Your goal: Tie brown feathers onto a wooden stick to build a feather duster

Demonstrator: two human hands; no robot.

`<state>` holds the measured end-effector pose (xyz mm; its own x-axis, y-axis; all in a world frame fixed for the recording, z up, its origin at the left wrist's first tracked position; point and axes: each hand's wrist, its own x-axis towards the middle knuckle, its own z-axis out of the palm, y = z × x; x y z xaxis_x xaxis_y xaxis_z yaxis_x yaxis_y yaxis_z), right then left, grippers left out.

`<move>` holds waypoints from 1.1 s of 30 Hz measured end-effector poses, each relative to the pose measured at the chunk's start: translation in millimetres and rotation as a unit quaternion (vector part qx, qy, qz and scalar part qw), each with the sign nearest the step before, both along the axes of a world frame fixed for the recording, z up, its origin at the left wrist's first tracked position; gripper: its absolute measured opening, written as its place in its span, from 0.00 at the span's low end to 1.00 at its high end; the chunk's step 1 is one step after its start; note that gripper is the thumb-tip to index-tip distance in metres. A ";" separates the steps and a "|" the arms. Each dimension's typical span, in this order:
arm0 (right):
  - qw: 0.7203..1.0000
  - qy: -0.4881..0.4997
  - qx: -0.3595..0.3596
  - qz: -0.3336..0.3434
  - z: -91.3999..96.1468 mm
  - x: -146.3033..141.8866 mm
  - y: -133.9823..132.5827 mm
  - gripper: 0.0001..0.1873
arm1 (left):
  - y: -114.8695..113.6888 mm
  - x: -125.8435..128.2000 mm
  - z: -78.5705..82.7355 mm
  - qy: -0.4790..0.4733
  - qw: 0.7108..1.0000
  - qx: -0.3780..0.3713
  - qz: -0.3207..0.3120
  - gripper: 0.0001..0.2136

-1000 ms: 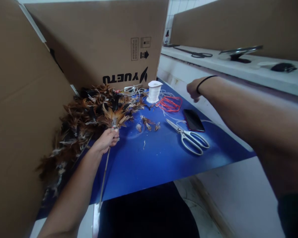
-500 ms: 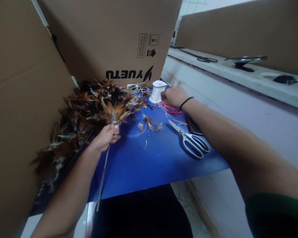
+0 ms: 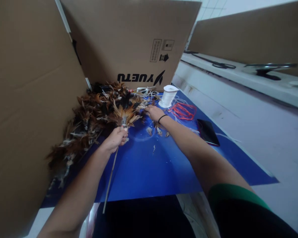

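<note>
My left hand (image 3: 118, 137) is closed around the neck of a feather duster (image 3: 124, 115), just below its brown and orange feathers. The thin stick slants down from the fist past the table's front edge. My right hand (image 3: 152, 113) is at the right edge of the pile of feathers (image 3: 94, 109), its fingers bent together and their tips among loose feathers. Whether a feather is pinched there is hidden. Small feather tufts (image 3: 159, 131) lie beside my right wrist. Just behind that hand stands a white spool (image 3: 168, 96).
A blue-topped table (image 3: 139, 172) lies below my hands. A coil of red cord (image 3: 182, 111) and a dark phone-like device (image 3: 208, 132) lie to the right. Cardboard panels (image 3: 136, 36) stand behind and at left. A white ledge (image 3: 238, 71) runs along the right wall.
My right hand has moved from beside the spool leftward and nearer, to the feathers. The scissors are now out of sight around my right arm. My left hand keeps its grip; the view has shifted.
</note>
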<state>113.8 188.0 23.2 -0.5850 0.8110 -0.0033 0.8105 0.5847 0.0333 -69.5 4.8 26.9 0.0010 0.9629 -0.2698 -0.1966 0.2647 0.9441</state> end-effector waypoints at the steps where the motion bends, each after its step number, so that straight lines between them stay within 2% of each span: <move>1: 1.000 0.005 0.008 0.001 -3.2 -4.2 2.0 0.18 | 0.0 0.4 -0.1 -0.001 1.000 -0.004 0.002 0.12; 6: 0.998 0.053 0.044 0.008 -12.1 -11.4 6.5 0.13 | 1.1 1.5 -1.9 0.005 1.000 -0.020 0.005 0.10; 9: 0.991 0.110 0.072 -0.003 -5.1 -5.5 4.0 0.13 | 1.5 2.2 -2.2 0.009 1.000 -0.021 0.000 0.10; 11: 0.974 0.214 0.062 -0.028 4.7 0.8 -2.1 0.10 | 1.4 3.0 -2.3 0.013 1.000 -0.023 0.001 0.10; 12: 0.953 0.297 0.036 -0.046 10.7 4.0 -7.5 0.08 | 1.2 3.5 -2.5 0.014 1.000 -0.023 0.003 0.09; 13: 0.918 0.392 -0.004 -0.062 17.1 6.9 -14.7 0.06 | 1.1 4.1 -2.9 0.015 1.000 -0.024 0.004 0.09; 15: 0.809 0.572 -0.111 -0.078 30.4 10.6 -35.0 0.05 | 0.7 5.3 -4.2 0.016 1.000 -0.022 0.005 0.09; 16: 0.761 0.624 -0.162 -0.068 36.7 11.0 -47.4 0.07 | 0.5 5.9 -5.1 0.013 1.000 -0.019 0.005 0.09; 17: 0.727 0.653 -0.204 -0.052 42.2 10.2 -60.6 0.09 | 0.3 6.6 -6.1 0.011 1.000 -0.016 0.005 0.09; 19: 0.688 0.670 -0.279 -0.023 49.5 5.0 -86.6 0.13 | -0.2 8.0 -7.9 0.013 1.000 -0.014 0.007 0.10; 21: 0.665 0.671 -0.327 0.002 50.8 -4.7 -107.7 0.15 | -0.9 9.7 -8.8 0.029 0.999 -0.013 0.014 0.10; 23: 0.666 0.662 -0.344 0.014 46.9 -17.0 -121.3 0.17 | -1.9 11.5 -8.5 0.051 0.999 -0.006 0.019 0.10; 25: 0.685 0.641 -0.344 0.018 40.4 -29.0 -127.6 0.17 | -3.0 12.7 -7.2 0.065 0.998 0.003 0.018 0.09; 29: 0.727 0.601 -0.332 -0.004 27.9 -43.7 -127.7 0.18 | -4.0 13.3 -4.5 0.084 0.996 0.012 0.008 0.08; 33: 0.739 0.586 -0.331 -0.038 18.0 -48.6 -124.2 0.18 | -3.1 12.7 -6.2 0.095 0.995 0.014 -0.005 0.12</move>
